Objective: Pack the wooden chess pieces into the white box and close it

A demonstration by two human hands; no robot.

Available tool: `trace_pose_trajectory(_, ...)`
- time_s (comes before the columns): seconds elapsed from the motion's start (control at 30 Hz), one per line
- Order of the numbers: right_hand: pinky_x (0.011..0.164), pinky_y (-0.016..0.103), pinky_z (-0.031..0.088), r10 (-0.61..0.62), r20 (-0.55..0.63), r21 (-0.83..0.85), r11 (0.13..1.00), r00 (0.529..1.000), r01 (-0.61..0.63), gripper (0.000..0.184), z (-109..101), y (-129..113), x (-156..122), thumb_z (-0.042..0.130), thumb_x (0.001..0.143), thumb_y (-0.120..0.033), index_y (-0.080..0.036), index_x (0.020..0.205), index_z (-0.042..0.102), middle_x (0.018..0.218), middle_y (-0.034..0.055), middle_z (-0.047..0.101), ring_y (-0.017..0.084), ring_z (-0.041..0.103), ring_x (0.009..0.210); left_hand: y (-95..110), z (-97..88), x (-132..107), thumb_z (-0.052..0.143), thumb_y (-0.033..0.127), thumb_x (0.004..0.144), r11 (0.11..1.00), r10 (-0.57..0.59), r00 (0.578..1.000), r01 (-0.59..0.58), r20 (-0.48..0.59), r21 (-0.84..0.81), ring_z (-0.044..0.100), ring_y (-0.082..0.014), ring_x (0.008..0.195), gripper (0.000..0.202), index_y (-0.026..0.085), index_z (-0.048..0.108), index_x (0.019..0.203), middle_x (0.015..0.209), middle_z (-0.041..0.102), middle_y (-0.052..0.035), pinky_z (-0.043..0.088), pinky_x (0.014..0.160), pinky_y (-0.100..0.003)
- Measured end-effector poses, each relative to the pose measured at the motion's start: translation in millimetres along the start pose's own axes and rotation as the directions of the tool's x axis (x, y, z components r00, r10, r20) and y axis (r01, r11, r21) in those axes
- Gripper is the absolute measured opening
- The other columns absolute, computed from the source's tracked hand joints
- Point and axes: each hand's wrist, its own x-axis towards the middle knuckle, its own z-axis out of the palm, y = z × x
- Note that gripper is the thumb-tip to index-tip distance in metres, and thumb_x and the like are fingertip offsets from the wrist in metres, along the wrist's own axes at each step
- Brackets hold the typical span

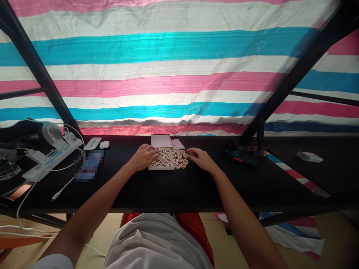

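Note:
A white box (161,168) lies on the black desk, filled with round cream Chinese chess pieces with dark and a few red characters. My left hand (143,156) rests over its left side, fingers stretched out across the edge and hiding some pieces. To the right of the box, several loose Chinese chess pieces (181,158) with red characters sit close together. My right hand (199,158) is at their right side, fingers apart and fingertips near the outermost pieces. Behind the box is its white lid (162,141), beside a pink-and-white paper (178,144).
On the left are a white power strip (53,158) with cables, a blurred phone-like object (89,166) and a small white case (104,144). Dark items (244,154) and a white device (309,157) lie right. A striped sheet (168,82) hangs behind the desk.

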Motion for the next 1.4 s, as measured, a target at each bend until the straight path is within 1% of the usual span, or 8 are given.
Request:
trace_pose_trajectory(0.13, 0.067, 0.029, 0.047, -0.071, -0.105, 0.07, 0.994, 0.992, 0.079, 0.025, 3, -23, -5, 0.05, 0.082, -0.031, -0.019, 0.099, 0.063, 0.084, 0.0034, 0.065, 0.015, 0.058, 0.071, 22, -7.0, 0, 0.033, 0.041, 0.096, 0.989, 0.125, 0.992, -0.123, 0.019, -0.076, 0.049, -0.019, 0.106, 0.039, 0.025, 0.056, 0.122, 0.109, 0.06, -0.0063, 0.033, 0.098, -0.035)
trace_pose_trajectory(0.43, 0.071, 0.03, 0.048, -0.203, -0.043, 0.051, 0.977, 0.978, 0.205, 0.02, 15, -41, -12, 0.05, 0.085, -0.027, -0.02, 0.096, 0.065, 0.088, 0.0044, 0.066, 0.016, 0.059, 0.074, 45, 7.0, -2, 0.036, 0.047, 0.093, 0.957, 0.289, 0.95, -0.288, 0.121, -0.025, 0.051, -0.0214, 0.101, 0.041, 0.024, 0.058, 0.118, 0.104, 0.062, -0.0076, 0.034, 0.095, -0.037)
trace_pose_trajectory(0.6, 0.09, 0.037, 0.043, -0.451, 0.032, -0.059, 0.89, 0.892, 0.452, 0.023, 29, -57, -16, 0.048, 0.086, -0.021, -0.023, 0.101, 0.065, 0.102, 0.0067, 0.063, 0.019, 0.056, 0.097, 40, 2.9, 1, 0.036, 0.044, 0.094, 0.972, 0.225, 0.97, -0.217, 0.096, -0.085, 0.051, -0.0203, 0.104, 0.039, 0.022, 0.056, 0.12, 0.107, 0.063, -0.0062, 0.034, 0.097, -0.036)
trace_pose_trajectory(0.83, 0.091, 0.039, 0.041, -0.47, 0.059, -0.137, 0.87, 0.881, 0.474, 0.02, 37, -72, -15, 0.048, 0.088, -0.028, -0.025, 0.095, 0.067, 0.102, 0.0065, 0.064, 0.021, 0.054, 0.1, 4, -13.3, 0, 0.038, 0.043, 0.092, 0.993, -0.071, 0.992, 0.081, 0.102, -0.092, 0.057, -0.0193, 0.09, 0.036, 0.022, 0.066, 0.101, 0.097, 0.065, -0.0051, 0.042, 0.086, -0.033)
trace_pose_trajectory(1.07, 0.086, 0.033, 0.043, -0.377, 0.084, -0.072, 0.921, 0.922, 0.383, 0.013, 43, -76, -13, 0.054, 0.086, -0.033, -0.024, 0.088, 0.062, 0.086, 0.0024, 0.065, 0.018, 0.056, 0.089, 3, -15.2, -2, 0.046, 0.043, 0.087, 0.984, -0.049, 0.973, 0.085, 0.224, -0.154, 0.058, -0.0204, 0.092, 0.03, 0.024, 0.068, 0.097, 0.098, 0.064, -0.0039, 0.043, 0.085, -0.031)
trace_pose_trajectory(1.2, 0.088, 0.034, 0.041, -0.393, -0.015, -0.098, 0.916, 0.919, 0.39, 0.013, 37, -71, -11, 0.054, 0.084, -0.032, -0.023, 0.087, 0.062, 0.088, 0.0036, 0.066, 0.019, 0.056, 0.091, 2, -8.0, -2, 0.043, 0.043, 0.089, 0.98, -0.066, 0.975, 0.103, 0.211, -0.17, 0.058, -0.0196, 0.092, 0.032, 0.024, 0.067, 0.1, 0.1, 0.062, -0.0047, 0.044, 0.085, -0.03)
trace_pose_trajectory(1.3, 0.085, 0.035, 0.042, -0.211, -0.199, -0.122, 0.974, 0.957, 0.189, 0.016, 19, -49, -9, 0.053, 0.082, -0.032, -0.022, 0.09, 0.063, 0.091, 0.0059, 0.066, 0.022, 0.057, 0.091, -1, -3.0, -4, 0.041, 0.042, 0.09, 0.981, -0.103, 0.978, 0.13, 0.179, -0.147, 0.056, -0.0202, 0.094, 0.033, 0.023, 0.065, 0.104, 0.101, 0.061, -0.0061, 0.043, 0.087, -0.031)
trace_pose_trajectory(1.4, 0.081, 0.035, 0.044, 0.087, -0.35, -0.112, 0.985, 0.933, -0.134, 0.02, 0, -13, -7, 0.051, 0.078, -0.027, -0.019, 0.092, 0.063, 0.09, 0.0079, 0.063, 0.022, 0.058, 0.085, -3, 0.0, -4, 0.042, 0.039, 0.09, 0.989, -0.1, 0.98, 0.117, 0.174, -0.09, 0.056, -0.0211, 0.094, 0.032, 0.021, 0.064, 0.106, 0.1, 0.061, -0.0067, 0.042, 0.088, -0.033)
